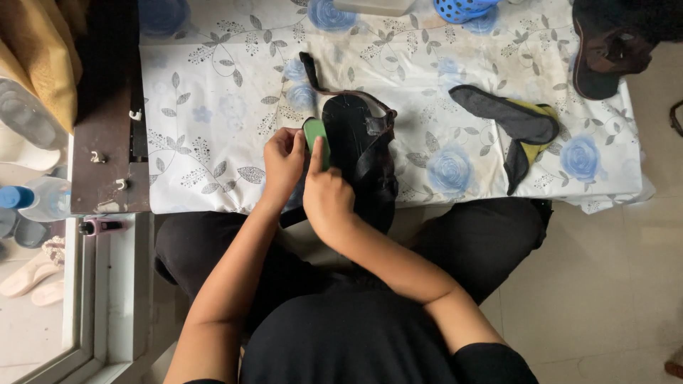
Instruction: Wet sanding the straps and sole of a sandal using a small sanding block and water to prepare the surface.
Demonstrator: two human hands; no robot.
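Both hands worked a green block against a black sandal at the centre of the frame.

The left hand (283,162) pinched the small green block (314,132) between thumb and fingers, closed narrowly on its left edge. The right hand (327,193) pressed an extended forefinger along the block's right side, its other fingers curled against the black sandal (359,153); whether it gripped the sandal could not be told. The sandal lay sole-up over the near edge of the floral-clothed table (213,107), its strap trailing toward upper centre. A loose dark insole with yellow lining (516,124) lay well apart at right of centre. A blue basket (462,8) sat at the top edge.
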